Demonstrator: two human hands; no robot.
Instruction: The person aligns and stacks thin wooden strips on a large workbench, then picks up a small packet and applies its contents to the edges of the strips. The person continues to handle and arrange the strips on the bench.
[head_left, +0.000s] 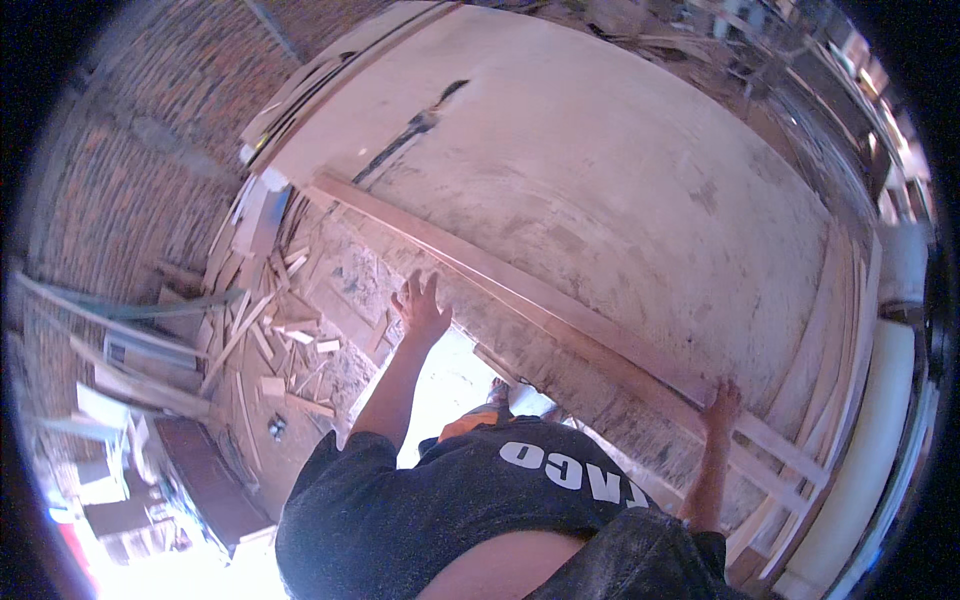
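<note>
A long wooden plank (520,292) lies diagonally along the near part of a large pale worktable (610,170). A second narrow strip of wood (590,345) runs along its near side. My left hand (422,312) is open over the table's near edge, fingers spread, just short of the wood and holding nothing. Toward the right end, my right hand (720,408) is closed over the plank, its fingertips at the far side. The underside of its grip is hidden. A dark, slender object (415,130) lies on the tabletop near the far left.
Scrap wood (265,340) is piled on the floor to the left, near a brick wall (150,170). Long boards (835,340) and a pale rolled or rounded length (880,430) stand along the right side. More timber clutters the far right.
</note>
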